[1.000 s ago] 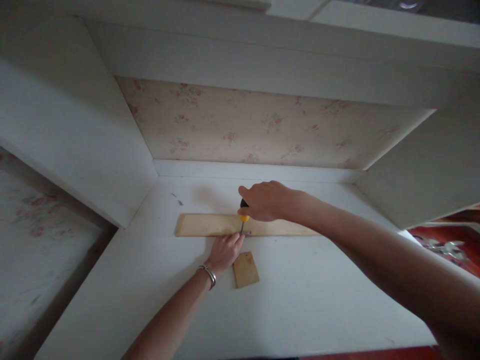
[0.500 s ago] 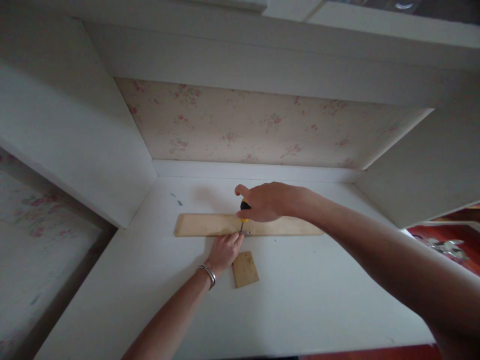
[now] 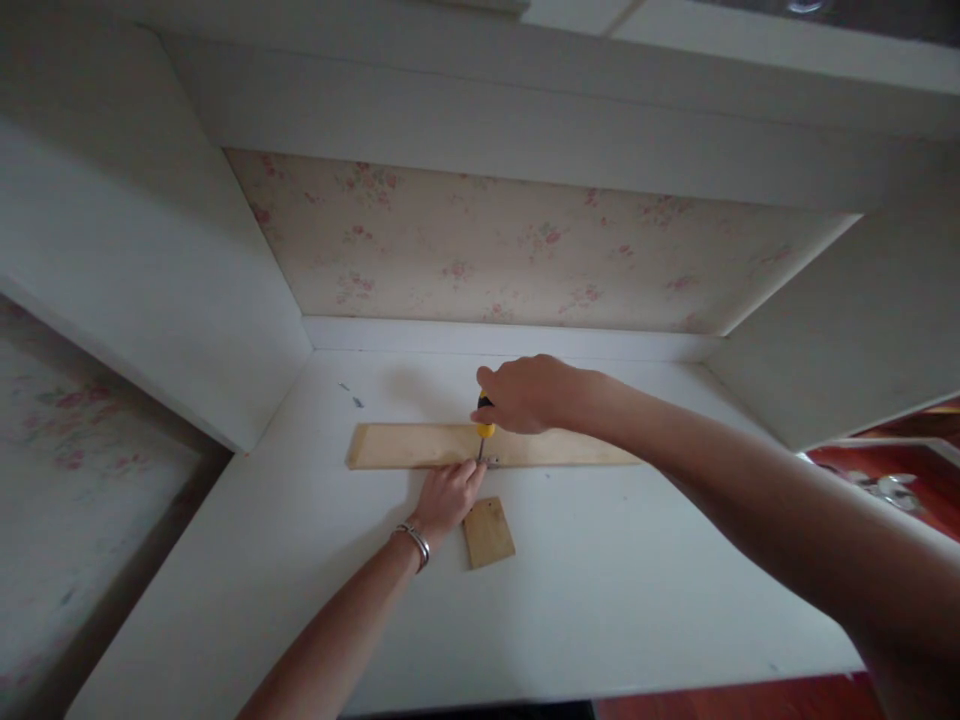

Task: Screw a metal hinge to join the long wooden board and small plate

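Observation:
A long, pale wooden board [image 3: 405,446] lies flat across the white surface. My right hand [image 3: 529,393] is wrapped round the yellow and black handle of a screwdriver [image 3: 486,430], which stands nearly upright. Its shaft points down to a small metal bracket [image 3: 492,461] at the board's near edge. My left hand [image 3: 448,496], with bracelets at the wrist, has its fingertips pressed together by the screwdriver's tip, against the bracket and board. Whether a screw sits under the tip is too small to tell. Just nearer to me lies a small wooden block [image 3: 489,535] with a hole near its top.
White side panels [image 3: 180,240] and an overhead ledge [image 3: 525,120] enclose the work surface [image 3: 637,600]. Behind it is flowered wallpaper [image 3: 517,250]. Small bits [image 3: 358,403] lie left of the hands, beyond the board. Red flooring shows at the lower right.
My right hand has turned on the screwdriver handle: the raised finger has curled in, and more of the yellow shows below. The left hand stays at the board; the view has shifted slightly.

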The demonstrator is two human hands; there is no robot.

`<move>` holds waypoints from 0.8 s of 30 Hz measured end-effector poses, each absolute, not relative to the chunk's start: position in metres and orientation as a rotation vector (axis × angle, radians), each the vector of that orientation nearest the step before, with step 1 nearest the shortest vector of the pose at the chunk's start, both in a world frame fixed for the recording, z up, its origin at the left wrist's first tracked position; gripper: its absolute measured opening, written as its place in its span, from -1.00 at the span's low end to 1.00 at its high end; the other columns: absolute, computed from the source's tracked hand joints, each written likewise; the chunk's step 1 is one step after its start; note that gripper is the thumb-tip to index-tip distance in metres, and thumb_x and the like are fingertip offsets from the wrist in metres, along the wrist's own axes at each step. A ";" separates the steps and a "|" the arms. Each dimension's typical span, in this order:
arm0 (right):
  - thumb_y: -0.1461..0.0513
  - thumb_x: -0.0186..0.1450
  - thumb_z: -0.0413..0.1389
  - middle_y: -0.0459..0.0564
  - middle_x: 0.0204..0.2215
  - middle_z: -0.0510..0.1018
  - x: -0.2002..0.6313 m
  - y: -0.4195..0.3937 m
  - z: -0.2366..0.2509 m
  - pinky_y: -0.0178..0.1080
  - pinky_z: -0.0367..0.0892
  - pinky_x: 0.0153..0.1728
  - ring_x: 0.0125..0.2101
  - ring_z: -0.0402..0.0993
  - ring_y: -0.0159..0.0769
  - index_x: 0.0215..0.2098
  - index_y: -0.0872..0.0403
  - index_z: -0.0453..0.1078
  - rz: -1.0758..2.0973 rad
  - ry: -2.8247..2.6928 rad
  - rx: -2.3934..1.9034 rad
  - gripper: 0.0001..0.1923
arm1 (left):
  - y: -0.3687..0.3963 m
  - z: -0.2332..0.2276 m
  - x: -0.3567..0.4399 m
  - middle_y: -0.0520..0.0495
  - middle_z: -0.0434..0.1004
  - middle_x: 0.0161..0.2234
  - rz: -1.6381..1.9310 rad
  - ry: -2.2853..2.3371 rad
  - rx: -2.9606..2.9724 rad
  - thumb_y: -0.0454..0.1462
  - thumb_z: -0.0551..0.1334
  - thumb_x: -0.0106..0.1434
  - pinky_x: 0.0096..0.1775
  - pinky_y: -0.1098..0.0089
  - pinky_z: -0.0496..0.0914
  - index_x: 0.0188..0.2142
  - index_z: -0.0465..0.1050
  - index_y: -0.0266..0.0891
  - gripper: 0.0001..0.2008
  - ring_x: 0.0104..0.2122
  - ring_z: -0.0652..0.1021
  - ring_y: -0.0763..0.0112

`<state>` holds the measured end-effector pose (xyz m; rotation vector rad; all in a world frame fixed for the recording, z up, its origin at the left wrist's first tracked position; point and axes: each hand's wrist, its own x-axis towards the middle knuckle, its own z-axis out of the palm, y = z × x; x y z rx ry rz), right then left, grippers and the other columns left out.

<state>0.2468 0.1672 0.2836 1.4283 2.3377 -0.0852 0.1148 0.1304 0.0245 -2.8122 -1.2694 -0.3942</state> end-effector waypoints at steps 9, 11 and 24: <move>-0.05 0.25 -0.11 0.26 -0.22 0.51 0.247 0.168 0.282 -0.08 0.29 -0.35 -0.23 0.46 0.03 0.04 0.13 0.25 -0.133 2.354 1.413 -0.46 | 0.130 0.026 0.115 -0.09 0.43 -0.36 -0.390 -1.284 -2.818 -0.39 -0.02 0.32 -0.39 0.42 0.30 -0.05 0.37 -0.17 -0.71 -0.38 0.48 0.39; -0.12 0.28 -0.23 0.31 -0.23 0.51 0.247 0.168 0.282 -0.01 0.28 -0.32 -0.19 0.44 0.11 -0.08 0.17 0.34 -0.013 2.356 1.460 -0.39 | 0.129 0.027 0.115 -0.10 0.43 -0.35 -0.389 -1.280 -2.818 -0.39 -0.03 0.33 -0.38 0.41 0.29 -0.06 0.37 -0.18 -0.71 -0.38 0.48 0.39; -0.11 0.25 -0.15 0.24 -0.23 0.52 0.248 0.167 0.282 -0.06 0.30 -0.35 -0.23 0.47 0.04 0.04 0.11 0.25 -0.124 2.368 1.433 -0.40 | 0.130 0.026 0.114 -0.07 0.43 -0.36 -0.356 -1.289 -2.792 -0.38 -0.03 0.32 -0.37 0.41 0.31 -0.02 0.35 -0.14 -0.69 -0.38 0.48 0.37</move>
